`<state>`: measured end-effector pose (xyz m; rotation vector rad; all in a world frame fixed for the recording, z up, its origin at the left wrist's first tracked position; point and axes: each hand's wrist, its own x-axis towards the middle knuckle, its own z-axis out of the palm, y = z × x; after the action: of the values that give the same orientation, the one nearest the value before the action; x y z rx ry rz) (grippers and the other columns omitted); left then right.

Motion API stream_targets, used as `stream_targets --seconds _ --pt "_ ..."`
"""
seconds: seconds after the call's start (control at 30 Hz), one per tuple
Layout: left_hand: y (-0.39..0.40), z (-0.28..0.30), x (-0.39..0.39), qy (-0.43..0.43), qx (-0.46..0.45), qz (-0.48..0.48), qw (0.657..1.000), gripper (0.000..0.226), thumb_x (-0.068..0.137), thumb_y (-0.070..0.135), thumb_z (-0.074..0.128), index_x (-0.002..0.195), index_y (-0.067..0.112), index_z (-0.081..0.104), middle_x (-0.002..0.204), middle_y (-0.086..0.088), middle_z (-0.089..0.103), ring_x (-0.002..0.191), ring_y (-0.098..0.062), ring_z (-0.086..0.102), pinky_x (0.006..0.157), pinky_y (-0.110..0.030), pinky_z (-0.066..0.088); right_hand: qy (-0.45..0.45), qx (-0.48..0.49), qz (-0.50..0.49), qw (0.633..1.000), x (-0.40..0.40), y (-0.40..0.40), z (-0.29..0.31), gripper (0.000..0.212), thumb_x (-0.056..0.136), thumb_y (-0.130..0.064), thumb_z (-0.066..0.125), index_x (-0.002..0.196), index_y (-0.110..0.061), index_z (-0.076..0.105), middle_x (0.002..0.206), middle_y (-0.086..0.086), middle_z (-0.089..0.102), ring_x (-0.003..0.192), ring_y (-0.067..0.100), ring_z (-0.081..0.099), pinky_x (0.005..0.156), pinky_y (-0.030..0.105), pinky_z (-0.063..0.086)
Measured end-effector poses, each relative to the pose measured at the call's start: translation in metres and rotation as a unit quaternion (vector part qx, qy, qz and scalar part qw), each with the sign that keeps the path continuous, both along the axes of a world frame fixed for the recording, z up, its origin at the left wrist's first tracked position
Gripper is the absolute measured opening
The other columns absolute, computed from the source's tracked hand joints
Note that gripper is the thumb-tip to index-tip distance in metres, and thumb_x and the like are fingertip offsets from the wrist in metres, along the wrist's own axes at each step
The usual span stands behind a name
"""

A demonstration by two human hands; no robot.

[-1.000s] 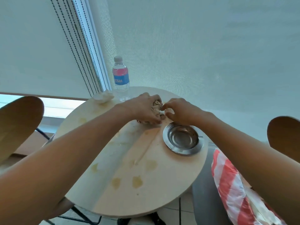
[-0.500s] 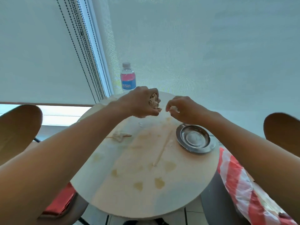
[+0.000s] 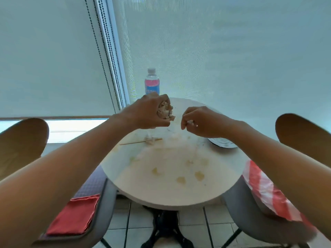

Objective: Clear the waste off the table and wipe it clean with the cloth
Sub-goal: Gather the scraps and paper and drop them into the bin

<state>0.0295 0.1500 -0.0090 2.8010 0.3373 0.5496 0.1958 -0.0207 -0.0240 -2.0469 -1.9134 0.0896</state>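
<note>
Your left hand (image 3: 148, 111) clutches crumpled waste paper (image 3: 165, 111) above the surface (image 3: 172, 192); your right hand (image 3: 200, 122) pinches a scrap. A skewer (image 3: 136, 141), stains and wiping remain; the red cloth (image 3: 73, 214) lies on the chair.

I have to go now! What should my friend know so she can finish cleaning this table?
Left hand grips crumpled paper waste above the table. Right hand pinches a small white scrap.
Left on the table: a skewer with a tissue bit, a metal dish, a water bottle, yellow stains.
The red cloth lies unused on the left chair.
To do: bin the waste, then wipe.
</note>
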Motion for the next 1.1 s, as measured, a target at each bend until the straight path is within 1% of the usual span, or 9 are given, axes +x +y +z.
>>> stream_targets --seconds 0.13,0.23,0.37,0.53,0.6,0.7,0.8,0.9,1.1 --pt "-0.011 -0.006 -0.008 -0.022 0.001 -0.047 0.999 0.049 0.071 0.043 0.08 0.112 0.028 0.057 0.105 0.003 0.054 0.088 -0.015 0.058 0.079 -0.029 0.051 0.002 0.008 -0.025 1.0 -0.011 -0.021 -0.005 0.021 0.09 -0.011 0.06 0.091 -0.026 0.076 0.102 -0.009 0.06 0.076 -0.007 0.053 0.076 0.023 0.044" --pt "-0.023 -0.01 -0.004 -0.042 -0.001 -0.079 0.996 0.053 0.068 0.05 0.078 0.113 0.03 0.057 0.108 0.005 0.054 0.092 -0.014 0.059 0.082 -0.031 0.054 0.002 0.019 -0.036 0.999 -0.014 -0.042 -0.008 0.021 0.09 -0.011 0.06 0.094 -0.025 0.075 0.1 -0.006 0.062 0.074 -0.003 0.055 0.073 0.025 0.049" --pt "-0.048 -0.014 0.013 -0.048 -0.011 -0.11 0.993 0.054 0.067 0.049 0.078 0.113 0.031 0.056 0.11 0.007 0.053 0.091 -0.012 0.06 0.083 -0.034 0.056 0.003 0.017 -0.078 0.997 -0.009 -0.078 -0.008 0.022 0.093 -0.011 0.058 0.1 -0.024 0.075 0.103 -0.002 0.063 0.077 0.001 0.055 0.073 0.024 0.046" --pt "-0.09 -0.012 0.044 -0.042 -0.012 -0.139 0.989 0.055 0.068 0.049 0.078 0.115 0.029 0.057 0.113 0.005 0.053 0.094 -0.014 0.06 0.085 -0.035 0.055 -0.001 0.028 -0.126 0.992 0.012 -0.13 -0.004 0.021 0.095 -0.012 0.06 0.11 -0.022 0.071 0.101 -0.001 0.064 0.079 0.011 0.059 0.075 0.029 0.052" --pt "-0.109 -0.011 0.059 -0.041 -0.007 -0.148 0.988 0.059 0.067 0.056 0.072 0.117 0.029 0.056 0.114 0.005 0.053 0.095 -0.014 0.06 0.085 -0.035 0.055 -0.009 0.026 -0.149 0.988 0.023 -0.153 -0.002 0.024 0.096 -0.014 0.06 0.116 -0.022 0.069 0.099 0.0 0.064 0.08 0.012 0.059 0.076 0.028 0.051" --pt "-0.142 -0.012 0.087 -0.039 -0.008 -0.16 0.986 0.063 0.066 0.062 0.066 0.119 0.029 0.055 0.115 0.004 0.052 0.098 -0.016 0.061 0.087 -0.036 0.054 0.001 0.028 -0.181 0.983 0.043 -0.193 -0.003 0.02 0.098 -0.019 0.058 0.114 -0.023 0.069 0.097 -0.004 0.065 0.079 0.007 0.059 0.076 0.024 0.05" --pt "-0.178 -0.02 0.123 -0.025 0.0 -0.165 0.986 0.067 0.068 0.066 0.065 0.123 0.031 0.05 0.119 0.001 0.05 0.105 -0.023 0.06 0.092 -0.042 0.052 0.014 0.02 -0.208 0.978 0.07 -0.238 -0.011 0.018 0.099 -0.022 0.056 0.112 -0.026 0.069 0.094 -0.01 0.063 0.078 0.0 0.058 0.074 0.016 0.045" --pt "-0.214 -0.03 0.161 -0.002 0.007 -0.167 0.986 0.068 0.073 0.07 0.06 0.127 0.033 0.041 0.123 0.0 0.047 0.114 -0.029 0.053 0.098 -0.049 0.048 0.02 0.005 -0.233 0.972 0.1 -0.279 -0.025 0.018 0.097 -0.026 0.059 0.113 -0.029 0.068 0.098 -0.01 0.063 0.08 0.004 0.061 0.073 0.016 0.048" --pt "-0.275 -0.054 0.216 0.066 -0.001 -0.154 0.986 0.074 0.07 0.069 0.051 0.132 0.033 0.034 0.127 -0.004 0.035 0.114 -0.035 0.05 0.101 -0.052 0.046 0.049 -0.024 -0.262 0.963 0.143 -0.34 -0.054 0.021 0.093 -0.019 0.067 0.114 -0.023 0.068 0.09 -0.02 0.051 0.077 0.002 0.056 0.068 0.013 0.043"
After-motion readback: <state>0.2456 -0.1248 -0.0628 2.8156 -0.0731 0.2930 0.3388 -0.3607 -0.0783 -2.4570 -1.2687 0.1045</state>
